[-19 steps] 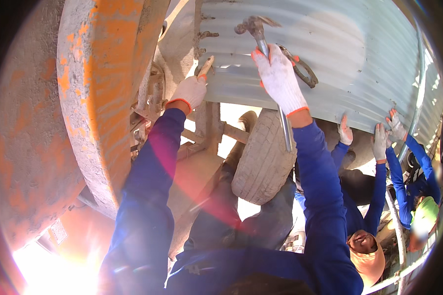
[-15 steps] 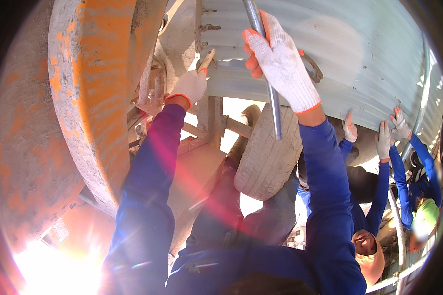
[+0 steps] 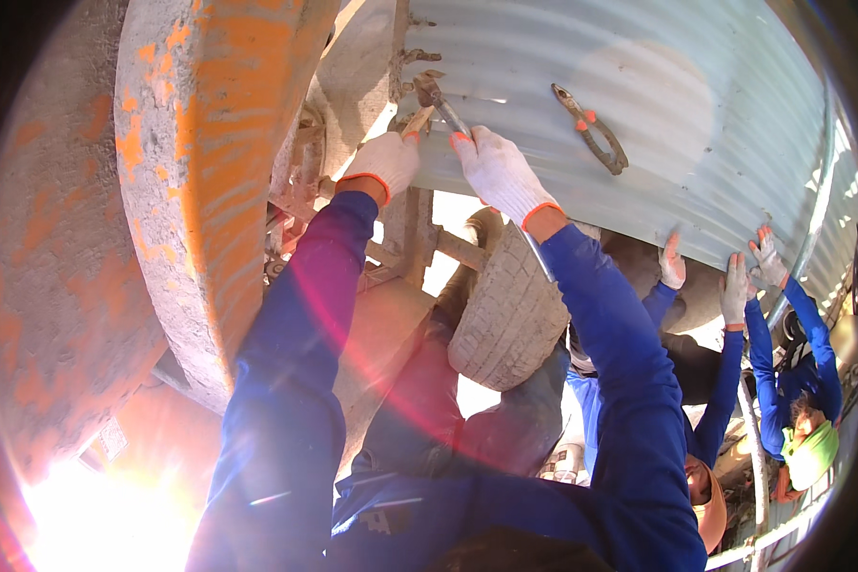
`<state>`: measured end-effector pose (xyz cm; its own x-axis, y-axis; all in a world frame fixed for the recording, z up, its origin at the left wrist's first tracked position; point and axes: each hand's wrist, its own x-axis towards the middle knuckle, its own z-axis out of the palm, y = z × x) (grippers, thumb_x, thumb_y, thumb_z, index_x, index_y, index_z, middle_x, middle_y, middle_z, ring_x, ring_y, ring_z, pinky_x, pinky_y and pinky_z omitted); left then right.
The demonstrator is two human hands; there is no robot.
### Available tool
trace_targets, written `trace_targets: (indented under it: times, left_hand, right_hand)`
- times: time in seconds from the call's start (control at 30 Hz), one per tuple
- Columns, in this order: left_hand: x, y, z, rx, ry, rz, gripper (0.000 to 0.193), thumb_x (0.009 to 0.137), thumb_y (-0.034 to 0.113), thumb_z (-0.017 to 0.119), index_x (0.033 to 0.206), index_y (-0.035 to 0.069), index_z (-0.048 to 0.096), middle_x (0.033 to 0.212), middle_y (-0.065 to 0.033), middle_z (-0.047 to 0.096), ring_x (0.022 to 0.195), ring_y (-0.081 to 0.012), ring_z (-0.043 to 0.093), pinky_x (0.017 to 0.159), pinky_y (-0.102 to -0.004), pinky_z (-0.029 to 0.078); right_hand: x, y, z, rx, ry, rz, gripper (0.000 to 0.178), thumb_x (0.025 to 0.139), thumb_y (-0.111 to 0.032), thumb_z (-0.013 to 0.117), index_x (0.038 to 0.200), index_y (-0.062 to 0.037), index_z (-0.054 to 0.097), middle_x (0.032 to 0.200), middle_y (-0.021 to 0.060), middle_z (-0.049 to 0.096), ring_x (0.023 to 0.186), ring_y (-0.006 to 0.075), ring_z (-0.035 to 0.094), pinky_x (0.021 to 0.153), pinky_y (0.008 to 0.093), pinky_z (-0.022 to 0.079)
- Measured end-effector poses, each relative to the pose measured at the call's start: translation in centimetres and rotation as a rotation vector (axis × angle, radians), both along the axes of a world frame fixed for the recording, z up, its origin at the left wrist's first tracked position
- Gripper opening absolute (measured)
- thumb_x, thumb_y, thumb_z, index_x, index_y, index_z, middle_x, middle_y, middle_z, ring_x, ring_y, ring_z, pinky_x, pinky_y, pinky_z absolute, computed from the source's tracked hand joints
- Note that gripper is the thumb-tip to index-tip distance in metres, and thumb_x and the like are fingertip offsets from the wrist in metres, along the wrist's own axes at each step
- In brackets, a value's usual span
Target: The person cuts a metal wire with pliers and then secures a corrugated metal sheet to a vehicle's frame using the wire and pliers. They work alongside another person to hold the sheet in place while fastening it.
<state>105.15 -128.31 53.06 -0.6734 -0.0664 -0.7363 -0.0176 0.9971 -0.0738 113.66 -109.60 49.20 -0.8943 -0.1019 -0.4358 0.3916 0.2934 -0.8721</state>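
Note:
My gloved right hand (image 3: 505,174) is closed around the metal handle of a hammer (image 3: 454,117). Its head, at the far end, is beside the tip of a short piece of wood (image 3: 418,120). That wood sticks up out of my closed left hand (image 3: 387,162), gloved in white with orange edging, at the near left corner of a corrugated metal sheet (image 3: 658,105). On the sheet, right of the hammer, lies a pair of pliers (image 3: 591,129) with orange-red marks on it.
A large orange, mud-crusted metal rim (image 3: 210,172) curves up along the left. Below the sheet stands a dusty tyre (image 3: 510,315). At right, two people in blue sleeves press gloved hands (image 3: 734,289) against the sheet's edge. A pale pole (image 3: 755,448) stands by them.
My right hand and the hammer have come down and to the left, bringing the hammer head into view near the wood. The pliers, partly hidden before, now show whole.

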Motion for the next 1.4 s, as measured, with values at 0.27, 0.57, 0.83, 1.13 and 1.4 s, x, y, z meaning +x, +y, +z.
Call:
trace_targets:
  times: [0.27,0.57,0.83,1.13,1.4]
  left_hand:
    - [0.7,-2.7,-1.2,0.067,0.042,-0.032,0.068,0.111,0.046,0.037,0.104,-0.012,0.071,0.095,-0.035,0.072,0.092,-0.0498,0.073,0.085,-0.0536,0.057]
    - [-1.1,-1.0,-1.0,0.038,-0.012,-0.041,0.066,0.11,0.046,0.04,0.109,-0.012,0.071,0.095,-0.0334,0.073,0.087,-0.0483,0.073,0.084,-0.0521,0.058]
    - [0.0,-2.1,-0.6,0.067,-0.034,0.007,0.066,0.11,0.045,0.038,0.108,-0.012,0.071,0.091,-0.0316,0.073,0.083,-0.0455,0.073,0.078,-0.0507,0.057]
    - [2.2,-9.0,-4.7,0.073,0.092,-0.19,0.063,0.111,0.046,0.04,0.11,-0.011,0.067,0.082,-0.0246,0.071,0.065,-0.0369,0.072,0.06,-0.0474,0.056]
    - [4.5,-4.6,-1.6,0.248,-0.067,0.496,0.049,0.109,0.045,0.054,0.097,-0.003,0.06,0.075,-0.0106,0.06,0.057,-0.0205,0.06,0.052,-0.0377,0.049]
  right_hand:
    - [-3.8,3.8,10.0,-0.38,0.252,-0.37,0.046,0.115,-0.043,0.046,0.11,-0.0002,0.062,0.063,0.0003,0.048,0.042,0.0102,0.047,0.04,0.0311,0.04]
    - [-0.7,1.0,1.1,-0.129,-0.292,-0.057,0.049,0.113,-0.042,0.05,0.108,0.0043,0.063,0.096,0.031,0.069,0.085,0.0473,0.071,0.073,0.0494,0.057]
    - [-2.8,5.2,9.6,-0.444,0.257,-0.63,0.053,0.114,-0.047,0.048,0.112,0.0035,0.063,0.065,0.0004,0.052,0.044,0.0101,0.049,0.04,0.0292,0.039]
    - [1.6,0.7,0.8,-0.099,0.012,-0.254,0.054,0.113,-0.047,0.05,0.105,0.0044,0.065,0.083,0.0279,0.069,0.078,0.0458,0.071,0.072,0.0458,0.058]
    - [1.9,4.5,0.0,-0.307,-0.225,-0.421,0.048,0.106,-0.045,0.061,0.108,0.0027,0.063,0.081,0.0136,0.068,0.072,0.0212,0.072,0.066,0.0368,0.058]
